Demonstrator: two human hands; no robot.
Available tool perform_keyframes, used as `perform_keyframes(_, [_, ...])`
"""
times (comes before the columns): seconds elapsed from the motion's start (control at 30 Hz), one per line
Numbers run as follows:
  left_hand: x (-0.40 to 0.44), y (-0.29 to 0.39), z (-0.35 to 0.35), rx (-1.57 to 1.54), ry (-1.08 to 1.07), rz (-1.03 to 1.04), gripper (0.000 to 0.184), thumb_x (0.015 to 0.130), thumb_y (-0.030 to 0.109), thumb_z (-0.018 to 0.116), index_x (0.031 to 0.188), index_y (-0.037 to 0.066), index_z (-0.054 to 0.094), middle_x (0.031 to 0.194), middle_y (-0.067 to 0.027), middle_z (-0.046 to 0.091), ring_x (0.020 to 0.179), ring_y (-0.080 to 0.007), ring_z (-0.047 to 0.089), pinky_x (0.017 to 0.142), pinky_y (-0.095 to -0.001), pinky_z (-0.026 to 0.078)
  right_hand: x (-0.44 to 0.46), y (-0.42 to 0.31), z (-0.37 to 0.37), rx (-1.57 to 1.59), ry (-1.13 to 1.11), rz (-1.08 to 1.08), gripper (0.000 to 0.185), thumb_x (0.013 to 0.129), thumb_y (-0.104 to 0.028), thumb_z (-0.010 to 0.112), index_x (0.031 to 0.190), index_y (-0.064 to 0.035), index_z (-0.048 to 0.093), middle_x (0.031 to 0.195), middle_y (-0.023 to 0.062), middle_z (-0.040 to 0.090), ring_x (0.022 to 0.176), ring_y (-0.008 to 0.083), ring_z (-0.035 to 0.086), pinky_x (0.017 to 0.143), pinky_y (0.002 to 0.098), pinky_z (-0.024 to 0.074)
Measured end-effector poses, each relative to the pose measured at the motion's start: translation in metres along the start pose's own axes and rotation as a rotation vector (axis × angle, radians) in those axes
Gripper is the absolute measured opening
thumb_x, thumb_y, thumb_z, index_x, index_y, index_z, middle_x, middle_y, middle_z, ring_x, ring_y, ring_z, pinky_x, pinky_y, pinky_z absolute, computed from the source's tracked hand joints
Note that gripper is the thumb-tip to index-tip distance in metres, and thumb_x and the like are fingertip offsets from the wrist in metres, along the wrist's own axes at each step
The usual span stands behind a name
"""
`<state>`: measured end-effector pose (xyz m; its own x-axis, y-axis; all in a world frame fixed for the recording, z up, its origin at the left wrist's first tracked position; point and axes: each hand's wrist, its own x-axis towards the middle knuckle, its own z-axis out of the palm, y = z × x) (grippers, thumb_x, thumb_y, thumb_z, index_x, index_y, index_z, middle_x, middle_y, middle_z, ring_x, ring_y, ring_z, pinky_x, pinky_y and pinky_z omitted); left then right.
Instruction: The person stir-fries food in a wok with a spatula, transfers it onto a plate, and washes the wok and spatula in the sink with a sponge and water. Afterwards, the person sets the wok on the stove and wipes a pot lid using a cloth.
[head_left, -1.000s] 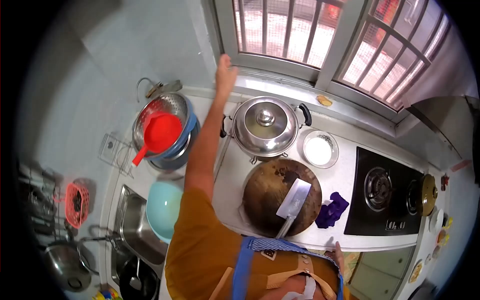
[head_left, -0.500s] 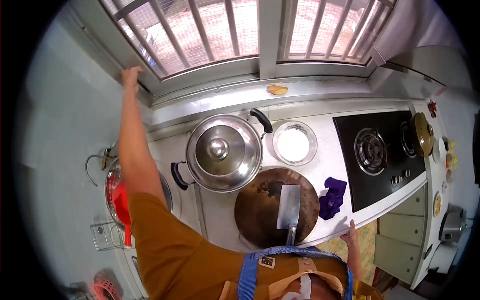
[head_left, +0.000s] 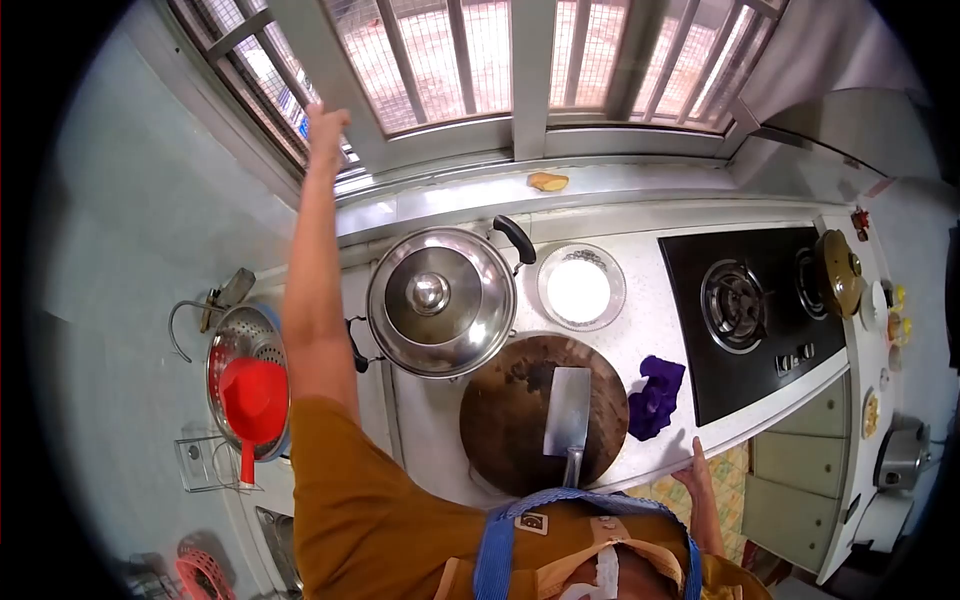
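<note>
My left hand (head_left: 328, 135) is raised at the sliding window's frame (head_left: 370, 110), its fingers bent round the frame's left edge. Down at the counter's front edge (head_left: 640, 478), my right hand (head_left: 693, 473) rests with its thumb on top and the other fingers partly hidden below. A cleaver (head_left: 568, 410) lies on the round wooden board (head_left: 500, 420), left of a purple cloth (head_left: 657, 397). Behind the board stands a lidded steel pot (head_left: 441, 302), beside a bowl (head_left: 581, 287) with white contents.
On the right is a black gas stove (head_left: 752, 320) with a brown lidded pot (head_left: 840, 272). A red scoop (head_left: 254, 400) sits in a steel colander (head_left: 228, 345) on the left. A yellowish piece (head_left: 547, 181) lies on the sill, and a sink (head_left: 280, 540) shows at lower left.
The view has swung left since the first frame. My left hand has moved right along with the window panel, and a gap has opened at the window's left side. My right hand stays at the counter edge.
</note>
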<state>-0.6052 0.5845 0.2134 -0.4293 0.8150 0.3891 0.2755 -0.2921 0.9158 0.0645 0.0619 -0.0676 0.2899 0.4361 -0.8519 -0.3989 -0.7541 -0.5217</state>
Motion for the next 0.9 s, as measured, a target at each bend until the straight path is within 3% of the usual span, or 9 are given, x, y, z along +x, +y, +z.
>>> perform_keyframes(0.13, [-0.022, 0.014, 0.054, -0.081, -0.064, 0.115, 0.019, 0.058, 0.0, 0.053, 0.077, 0.0, 0.051, 0.07, -0.0034, 0.049, 0.067, -0.0152, 0.048, 0.061, -0.0278, 0.039, 0.009, 0.004, -0.005, 0.093, -0.134, 0.007, 0.077, 0.073, -0.063, 0.051, 0.126, -0.0084, 0.038, 0.121, 0.0131, 0.046, 0.106, 0.0278, 0.047, 0.087, 0.0442, 0.0388])
perform_keyframes(0.2, [-0.021, 0.008, 0.077, -0.108, -0.203, 0.084, 0.024, 0.056, 0.0, 0.052, 0.079, -0.001, 0.05, 0.079, -0.0058, 0.045, 0.07, -0.015, 0.048, 0.058, -0.0273, 0.04, 0.004, 0.003, -0.003, 0.075, -0.149, -0.029, 0.075, 0.074, -0.062, 0.051, 0.126, -0.0083, 0.039, 0.122, 0.0126, 0.045, 0.106, 0.027, 0.047, 0.086, 0.0438, 0.0395])
perform_keyframes(0.3, [-0.059, 0.037, 0.1, -0.142, -0.245, 0.038, 0.051, 0.054, 0.003, 0.055, 0.103, -0.004, 0.048, 0.094, -0.0108, 0.045, 0.09, -0.0245, 0.047, 0.075, -0.0329, 0.042, 0.001, 0.003, -0.002, 0.112, -0.191, -0.084, 0.068, 0.077, -0.057, 0.052, 0.123, -0.0088, 0.041, 0.118, 0.0113, 0.047, 0.102, 0.0251, 0.049, 0.082, 0.0424, 0.0414])
perform_keyframes(0.37, [-0.096, 0.069, 0.109, -0.006, -0.421, -0.177, 0.073, 0.06, 0.003, 0.053, 0.127, -0.006, 0.026, 0.128, -0.0183, 0.038, 0.114, -0.0268, 0.039, 0.087, -0.0319, 0.035, 0.01, 0.01, -0.013, 0.177, -0.275, -0.095, 0.064, 0.077, -0.056, 0.052, 0.121, -0.0094, 0.043, 0.113, 0.0108, 0.05, 0.098, 0.0245, 0.05, 0.08, 0.0406, 0.0423])
perform_keyframes(0.47, [-0.148, 0.063, 0.118, -0.234, -0.284, -0.081, 0.079, 0.066, 0.002, 0.053, 0.134, -0.004, 0.013, 0.13, -0.0181, 0.036, 0.104, -0.0221, 0.05, 0.077, -0.0276, 0.042, 0.001, 0.003, -0.017, 0.109, -0.3, -0.002, 0.066, 0.076, -0.057, 0.054, 0.117, -0.0065, 0.045, 0.109, 0.0115, 0.051, 0.095, 0.0233, 0.05, 0.079, 0.0384, 0.0427])
perform_keyframes(0.63, [-0.334, 0.089, 0.033, -0.366, -0.239, -0.115, 0.062, 0.07, -0.002, 0.051, 0.128, 0.001, 0.029, 0.12, -0.0117, 0.044, 0.104, -0.0213, 0.054, 0.077, -0.0273, 0.045, -0.021, -0.018, -0.036, -0.226, -0.433, 0.058, 0.073, 0.075, -0.059, 0.053, 0.109, 0.0061, 0.048, 0.099, 0.0165, 0.057, 0.083, 0.023, 0.058, 0.075, 0.0329, 0.0497])
perform_keyframes(0.67, [-0.384, 0.105, 0.015, -0.375, -0.175, -0.136, 0.057, 0.07, -0.003, 0.051, 0.125, 0.003, 0.034, 0.117, -0.0096, 0.045, 0.101, -0.0203, 0.055, 0.077, -0.028, 0.045, -0.009, -0.018, -0.052, -0.28, -0.505, 0.14, 0.076, 0.076, -0.06, 0.051, 0.118, 0.0025, 0.04, 0.097, 0.0172, 0.057, 0.083, 0.0234, 0.059, 0.073, 0.0331, 0.0501])
perform_keyframes(0.73, [-0.477, 0.102, -0.016, -0.48, -0.082, -0.179, 0.051, 0.071, -0.002, 0.051, 0.12, 0.005, 0.038, 0.112, -0.006, 0.046, 0.094, -0.0177, 0.056, 0.077, -0.029, 0.045, -0.023, -0.025, -0.046, -0.34, -0.418, 0.207, 0.062, 0.083, -0.045, 0.053, 0.117, 0.0052, 0.042, 0.099, 0.0183, 0.058, 0.09, 0.0239, 0.058, 0.078, 0.0323, 0.0473])
perform_keyframes(0.9, [-0.675, 0.13, -0.087, -0.344, 0.18, -0.385, 0.043, 0.075, -0.005, 0.047, 0.118, 0.001, 0.041, 0.108, -0.0071, 0.05, 0.092, -0.0149, 0.055, 0.078, -0.0258, 0.043, -0.061, -0.023, -0.012, -1.046, -0.769, -0.054, 0.054, 0.085, -0.038, 0.052, 0.116, 0.0059, 0.044, 0.101, 0.0184, 0.058, 0.093, 0.0245, 0.057, 0.079, 0.0313, 0.0457])
